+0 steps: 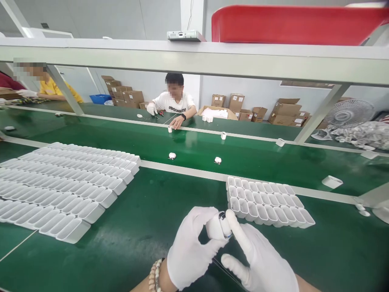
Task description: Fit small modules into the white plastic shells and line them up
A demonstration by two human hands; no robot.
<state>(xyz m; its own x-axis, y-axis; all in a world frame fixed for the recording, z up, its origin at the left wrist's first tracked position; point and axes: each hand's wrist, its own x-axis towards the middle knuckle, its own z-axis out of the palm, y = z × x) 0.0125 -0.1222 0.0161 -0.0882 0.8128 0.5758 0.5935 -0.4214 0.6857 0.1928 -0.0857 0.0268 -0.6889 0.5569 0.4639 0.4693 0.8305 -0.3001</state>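
My left hand (pixel 190 249), in a white glove, pinches a small white plastic housing (pixel 214 228) between thumb and fingers. A dark part (pixel 222 215) shows at the housing's right end. My right hand (pixel 263 253), also gloved, touches that end with its index fingertip, while its thumb stands apart below. A thin dark strip (pixel 226 269) runs beneath both hands; what it is I cannot tell. Just beyond the right hand, rows of open white housings (pixel 267 198) stand on the green work surface (pixel 146 211).
A large block of white housings (pixel 69 186) fills the left side. On the green belt (pixel 194 142) lie white pieces with dark parts (pixel 172 156) and a lone housing (pixel 332 182). Opposite sits a co-worker (pixel 179 101). A shelf beam (pixel 194 61) crosses above, bearing a red bin (pixel 291 25).
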